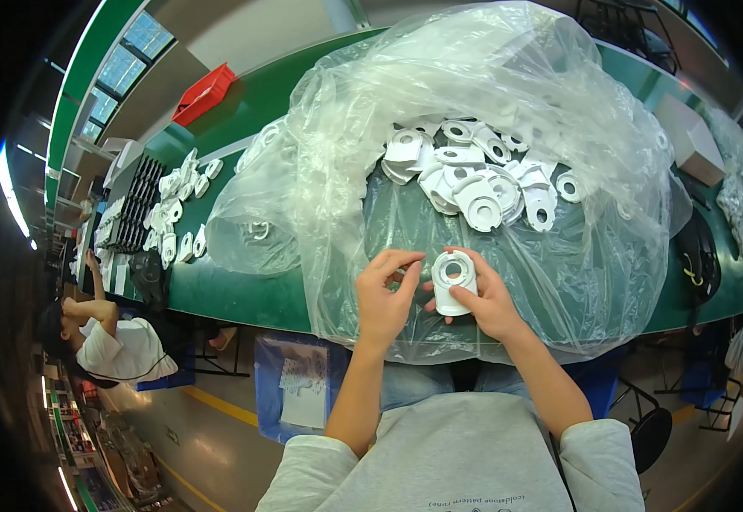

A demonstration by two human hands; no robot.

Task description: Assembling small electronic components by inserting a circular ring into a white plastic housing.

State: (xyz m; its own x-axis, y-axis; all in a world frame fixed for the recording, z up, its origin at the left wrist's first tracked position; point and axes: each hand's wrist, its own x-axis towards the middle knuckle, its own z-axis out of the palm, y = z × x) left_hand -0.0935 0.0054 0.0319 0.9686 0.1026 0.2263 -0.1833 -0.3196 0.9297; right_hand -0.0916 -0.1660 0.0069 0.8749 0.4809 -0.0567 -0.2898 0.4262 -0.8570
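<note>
My right hand (pixel 488 305) holds a white plastic part (pixel 455 299) with a round ringed hole at one end and a flat rounded body, the thumb lying on its face. Just left of it, my left hand (pixel 386 294) is raised with thumb and forefinger drawn together in a pinch. Whatever those fingertips hold, if anything, is too small to tell. Beyond both hands, a loose pile of similar white parts (pixel 480 203) lies inside a large clear plastic bag (pixel 337 171) spread open over the green table (pixel 252 301).
At the left, more white parts (pixel 169 213) lie beside stacked black trays (pixel 132 200), near a seated person (pixel 124 346). A red bin (pixel 204 94) sits farther back. Under the table edge stands a blue bin (pixel 270 384). A white box (pixel 690 141) and black bag (pixel 697 256) are right.
</note>
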